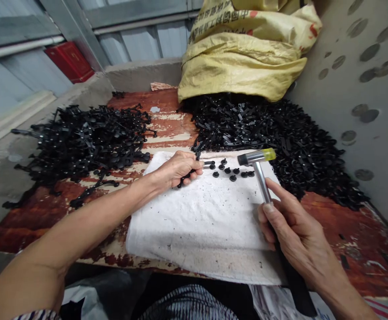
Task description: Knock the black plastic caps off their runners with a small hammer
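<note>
My left hand [184, 169] is closed around a black plastic arm-like part [208, 163] above the far edge of a white cloth [194, 226]. Ends of the part stick out on both sides of the fingers; its middle is hidden. Just right of that hand, several small round black caps [233, 178] lie on the cloth. My right hand [287, 222] grips a mallet [257, 157] by its black handle, index finger along the metal shaft. The mallet has a dark face on the left and a yellow face on the right, raised over the cloth.
A heap of joined black parts [94, 138] lies on the left of the worn red-brown table [167, 126]. More loose black parts [300, 151] spill at the right from a yellow woven sack [243, 66]. A pale spotted wall [354, 89] bounds the right side; a red box [70, 62] sits back left.
</note>
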Demonstrator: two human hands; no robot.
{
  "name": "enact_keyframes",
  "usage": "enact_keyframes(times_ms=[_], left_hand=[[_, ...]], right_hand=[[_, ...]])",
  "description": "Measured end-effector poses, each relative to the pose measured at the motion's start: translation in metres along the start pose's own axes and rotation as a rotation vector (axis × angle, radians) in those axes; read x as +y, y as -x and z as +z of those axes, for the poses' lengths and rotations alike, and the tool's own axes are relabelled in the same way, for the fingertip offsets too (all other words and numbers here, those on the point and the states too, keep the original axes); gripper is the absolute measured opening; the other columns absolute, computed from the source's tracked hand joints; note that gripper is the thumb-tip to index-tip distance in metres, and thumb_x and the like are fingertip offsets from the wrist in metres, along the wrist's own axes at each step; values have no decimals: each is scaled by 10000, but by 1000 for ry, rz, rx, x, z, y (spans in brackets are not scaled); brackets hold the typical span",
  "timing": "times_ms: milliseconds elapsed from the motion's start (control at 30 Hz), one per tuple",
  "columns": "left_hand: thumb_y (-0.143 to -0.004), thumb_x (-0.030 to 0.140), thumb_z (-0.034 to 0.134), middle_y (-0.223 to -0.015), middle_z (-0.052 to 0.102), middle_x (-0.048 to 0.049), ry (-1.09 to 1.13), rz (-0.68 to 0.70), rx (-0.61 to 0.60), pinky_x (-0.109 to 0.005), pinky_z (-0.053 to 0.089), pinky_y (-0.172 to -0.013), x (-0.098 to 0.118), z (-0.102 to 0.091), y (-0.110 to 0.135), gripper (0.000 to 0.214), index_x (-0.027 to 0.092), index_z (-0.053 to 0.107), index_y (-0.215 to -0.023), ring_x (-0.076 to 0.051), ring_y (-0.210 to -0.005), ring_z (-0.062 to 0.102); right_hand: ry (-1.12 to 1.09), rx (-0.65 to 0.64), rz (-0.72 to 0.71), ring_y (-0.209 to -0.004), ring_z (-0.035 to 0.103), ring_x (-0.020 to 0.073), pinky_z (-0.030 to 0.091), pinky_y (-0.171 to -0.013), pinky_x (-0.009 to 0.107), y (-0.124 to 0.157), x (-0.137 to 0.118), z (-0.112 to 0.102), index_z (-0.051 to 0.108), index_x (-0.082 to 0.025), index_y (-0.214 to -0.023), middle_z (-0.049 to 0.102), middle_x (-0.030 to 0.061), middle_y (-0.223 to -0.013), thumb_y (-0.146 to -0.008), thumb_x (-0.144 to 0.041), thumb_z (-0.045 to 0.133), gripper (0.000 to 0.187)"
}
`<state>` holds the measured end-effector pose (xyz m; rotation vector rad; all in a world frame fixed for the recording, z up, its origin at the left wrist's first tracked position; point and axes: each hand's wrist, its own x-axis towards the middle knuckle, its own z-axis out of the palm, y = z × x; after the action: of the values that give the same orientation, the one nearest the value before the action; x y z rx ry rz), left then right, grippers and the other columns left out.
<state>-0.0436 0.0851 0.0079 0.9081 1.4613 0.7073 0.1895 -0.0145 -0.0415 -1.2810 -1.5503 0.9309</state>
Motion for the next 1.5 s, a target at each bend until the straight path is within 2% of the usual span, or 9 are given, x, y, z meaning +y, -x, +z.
enact_keyframes(times_ms=[133, 267, 467, 600, 733, 967, 1100, 1200, 1500], left_hand=[[-799, 6, 574, -536, 550, -6, -11, -9, 21, -153, 211, -300, 2, 1, 3, 284, 145, 503, -562, -37, -348, 399], [-779, 8, 579, -527, 549, -1, 8, 0, 10, -154, 215, -299, -2, 0, 1, 275, 153, 495, -562, -44, -343, 401], [-743, 21, 622, -517, 552, 2, 36, 30, 3, -150, 222, -295, -8, 0, -3, 235, 147, 523, -570, -45, -340, 406], [-744, 26, 630, -528, 566, -11, 47, 6, 12, -158, 231, -292, -7, 0, -2, 277, 152, 494, -537, -50, -339, 411], [-761, 22, 590, -513, 556, -10, 39, 18, 20, -172, 255, -294, -9, 0, -2, 257, 154, 510, -555, -61, -341, 410], [-759, 27, 622, -525, 571, -19, 68, 28, 23, -194, 325, -326, -10, 1, -4, 272, 150, 503, -549, -70, -354, 430], [-809, 14, 574, -554, 571, -17, 226, -52, 17, -215, 413, -383, -1, 2, 10, 249, 131, 539, -592, -82, -407, 473], [-862, 16, 522, -622, 597, -17, 470, -16, 1, -284, 538, -533, 5, 7, 27, 239, 124, 546, -650, -96, -504, 542], [-913, 59, 446, -685, 591, -35, 887, 119, -77, -291, 541, -715, -4, 42, 54, 256, 119, 552, -688, -115, -651, 593]], right_hand=[[227, -79, -195, -853, 696, 225, 589, -616, 330, -14, -18, 0, 528, -271, -1403, 707, 88, -1034, -933, -260, 514, 471], [355, -23, -440, -1131, 643, 254, 572, -875, 413, -26, -29, 5, 384, -268, -1510, 612, 109, -1335, -943, -163, 451, 581], [580, -226, -449, -570, 614, 198, 553, -540, 337, -37, -14, 8, 454, -211, -1484, 671, 74, -804, -875, -127, 424, 615], [496, -23, -481, -703, 641, 211, 561, -620, 331, -34, -18, 9, 326, -254, -1549, 677, 92, -951, -915, -135, 422, 652], [583, -199, -449, -542, 591, 188, 539, -532, 328, -34, -17, 10, 414, -214, -1504, 674, 66, -812, -883, -132, 404, 627], [568, -190, -424, -599, 632, 205, 549, -549, 335, -39, -16, 13, 472, -167, -1453, 694, 86, -832, -870, -153, 398, 588], [367, -84, -350, -722, 646, 183, 552, -665, 326, -38, -32, 17, 525, -181, -1334, 694, 82, -939, -918, -229, 436, 428], [66, -22, -96, -483, 487, 110, 438, -449, 236, -32, -39, 27, 591, -213, -963, 576, -18, -667, -918, -342, 523, 152], [-185, -23, 69, -364, 372, 89, 325, -363, 224, -16, -33, 62, 462, -248, -843, 429, -107, -513, -896, -430, 587, 226]])
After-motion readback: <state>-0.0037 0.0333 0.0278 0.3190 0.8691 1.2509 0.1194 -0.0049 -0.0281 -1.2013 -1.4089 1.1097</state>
